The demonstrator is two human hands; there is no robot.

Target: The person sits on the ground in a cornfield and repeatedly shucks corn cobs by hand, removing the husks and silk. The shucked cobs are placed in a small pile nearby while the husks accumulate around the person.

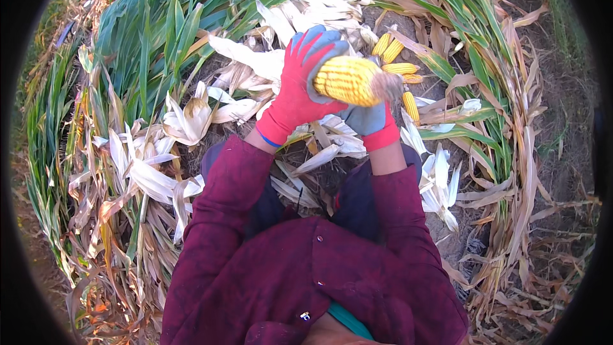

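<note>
My left hand (298, 81), in a red work glove with grey coated fingers, grips a husked ear of yellow corn (346, 80). Brown silk tufts from the ear's right end. My right hand (368, 120), in a matching glove, is just below the ear, its fingers hidden behind it. Whether it holds anything cannot be seen. Beyond the hands, several husked corn ears (400, 68) lie on the soil, with another ear (410, 107) nearer me. Pale stripped husks (330, 9) are heaped behind my left hand.
Green corn stalks and leaves (163, 33) curve around the front and left. A band of drying stalks (519, 167) bounds the right side. Loose husks (155, 177) lie at my left, and another open husk (439, 184) lies beside my right forearm. Between my knees are more husk pieces (318, 158).
</note>
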